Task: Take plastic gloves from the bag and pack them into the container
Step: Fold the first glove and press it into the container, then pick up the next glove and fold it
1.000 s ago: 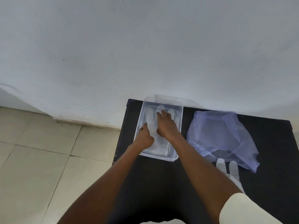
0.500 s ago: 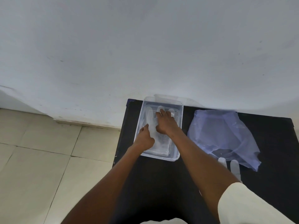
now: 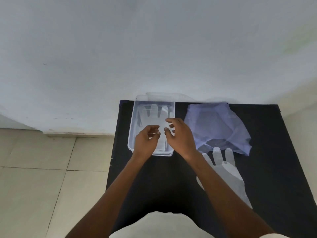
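Two hands are hovering over the clear container (image 3: 133, 134), and neither is gripping anything: the left hand (image 3: 145, 142) is curling loosely with fingers half bent, the right hand (image 3: 180, 136) is spreading its fingers open just beside it, above the container's near right part. Beneath them a translucent packed glove (image 3: 154, 114) is lying flat inside the container, its fingers pointing toward the wall (image 3: 154, 48). To the right, well apart, the thin bluish bag (image 3: 217, 126) is sitting crumpled on the black table (image 3: 274, 169), and a loose glove (image 3: 228, 174) is lying flat just in front of its mouth, partly under the right forearm. Judging by this, one placing step is finishing; the next move is likely calling for the right hand to pinch the loose glove and lay it flat on the packed one.
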